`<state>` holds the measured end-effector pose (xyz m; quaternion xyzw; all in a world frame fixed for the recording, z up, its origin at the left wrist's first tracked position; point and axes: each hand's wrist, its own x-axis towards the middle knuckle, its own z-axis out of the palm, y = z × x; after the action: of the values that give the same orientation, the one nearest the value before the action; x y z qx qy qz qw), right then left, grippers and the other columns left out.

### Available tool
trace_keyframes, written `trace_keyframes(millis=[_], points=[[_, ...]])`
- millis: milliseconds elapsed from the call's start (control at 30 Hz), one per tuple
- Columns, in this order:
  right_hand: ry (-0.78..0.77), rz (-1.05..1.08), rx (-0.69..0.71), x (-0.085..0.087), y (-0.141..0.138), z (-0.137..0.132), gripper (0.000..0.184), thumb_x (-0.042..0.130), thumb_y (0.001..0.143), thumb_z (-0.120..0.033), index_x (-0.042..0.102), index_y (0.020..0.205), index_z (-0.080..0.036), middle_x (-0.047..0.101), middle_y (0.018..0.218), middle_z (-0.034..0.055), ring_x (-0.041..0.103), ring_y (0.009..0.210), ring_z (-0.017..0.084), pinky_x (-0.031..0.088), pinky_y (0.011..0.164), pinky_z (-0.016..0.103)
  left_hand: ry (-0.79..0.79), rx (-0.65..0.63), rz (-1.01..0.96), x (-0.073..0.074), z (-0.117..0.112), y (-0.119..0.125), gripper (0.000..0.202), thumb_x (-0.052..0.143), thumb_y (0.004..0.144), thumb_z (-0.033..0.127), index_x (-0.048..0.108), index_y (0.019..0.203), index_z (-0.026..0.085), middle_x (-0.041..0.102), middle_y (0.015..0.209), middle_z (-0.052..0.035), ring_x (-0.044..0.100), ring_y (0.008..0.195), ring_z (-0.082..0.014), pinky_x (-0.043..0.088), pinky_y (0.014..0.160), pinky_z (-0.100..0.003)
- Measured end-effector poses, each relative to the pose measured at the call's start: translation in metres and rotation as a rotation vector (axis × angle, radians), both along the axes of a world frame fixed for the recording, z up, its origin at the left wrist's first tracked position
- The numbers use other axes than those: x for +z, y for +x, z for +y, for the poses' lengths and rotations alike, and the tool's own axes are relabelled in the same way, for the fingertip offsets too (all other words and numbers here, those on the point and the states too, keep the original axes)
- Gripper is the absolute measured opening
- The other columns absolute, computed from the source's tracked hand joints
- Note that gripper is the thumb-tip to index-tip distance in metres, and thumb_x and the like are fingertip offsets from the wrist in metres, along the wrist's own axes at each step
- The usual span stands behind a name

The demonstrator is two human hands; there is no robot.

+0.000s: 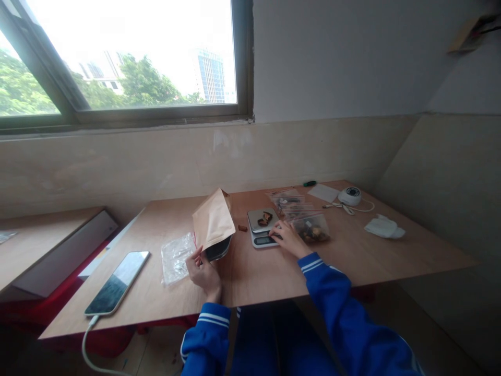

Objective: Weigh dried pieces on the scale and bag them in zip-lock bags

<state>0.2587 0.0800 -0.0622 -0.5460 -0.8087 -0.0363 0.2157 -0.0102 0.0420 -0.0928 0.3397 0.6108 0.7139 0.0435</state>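
My left hand point(204, 272) pinches the lower edge of a brown kraft paper bag point(214, 219), which stands tilted. A dark, shiny object point(219, 249) shows beneath the bag's edge; its kind is unclear. My right hand point(288, 238) holds nothing. Its fingers reach over the right side of a small digital kitchen scale point(263, 239), beside the display, and seem to touch it. Several brown dried pieces point(265, 218) lie on the scale's plate. One more brown piece point(242, 228) rests on the table, between bag and scale.
Zip bags of dried goods point(311, 227) lie right of the scale. A clear plastic bag point(176, 258) and a phone point(117, 284) on a cable are at left. A white dome camera point(349, 196), paper sheet point(323, 192) and crumpled tissue point(384, 227) sit at right.
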Motion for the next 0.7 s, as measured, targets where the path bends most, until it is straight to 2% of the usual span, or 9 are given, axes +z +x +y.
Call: trace_keyframes(millis=[133,367,533,700], points=[[-0.008,-0.028,0.042,0.003,0.003,0.002,0.011,0.058,0.087,-0.019,0.069,0.089,-0.024,0.06,0.096,0.0046,0.054,0.095,0.021,0.036,0.081,0.034,-0.007,-0.002,0.002,-0.002,0.001,-0.001,0.023,0.054,0.084,0.036,0.063,0.094,0.018,0.063,0.094,-0.0049,0.056,0.08,-0.0168,0.047,0.073,-0.031],[0.038,-0.13,0.074,0.0,-0.014,0.001,0.014,0.055,0.088,-0.013,0.067,0.084,-0.019,0.064,0.091,0.0061,0.056,0.087,0.021,0.038,0.077,0.033,-0.006,-0.008,0.003,-0.001,0.0,-0.001,0.023,0.054,0.084,0.036,0.064,0.094,0.018,0.063,0.094,-0.0052,0.056,0.081,-0.0167,0.047,0.074,-0.032],[0.071,-0.111,0.096,-0.002,-0.019,-0.002,0.019,0.051,0.089,-0.009,0.066,0.083,-0.018,0.065,0.087,0.0058,0.057,0.084,0.02,0.038,0.076,0.032,-0.01,-0.008,0.01,-0.001,0.001,-0.001,0.023,0.054,0.084,0.037,0.063,0.093,0.018,0.063,0.095,-0.0052,0.057,0.08,-0.0167,0.048,0.075,-0.032],[0.066,-0.058,0.038,0.0,-0.012,-0.004,0.011,0.06,0.087,-0.018,0.065,0.096,-0.019,0.065,0.096,0.0065,0.057,0.092,0.023,0.04,0.078,0.034,-0.013,-0.008,0.004,-0.001,0.001,-0.001,0.023,0.054,0.084,0.037,0.063,0.094,0.018,0.063,0.095,-0.005,0.058,0.081,-0.0171,0.048,0.074,-0.031]])
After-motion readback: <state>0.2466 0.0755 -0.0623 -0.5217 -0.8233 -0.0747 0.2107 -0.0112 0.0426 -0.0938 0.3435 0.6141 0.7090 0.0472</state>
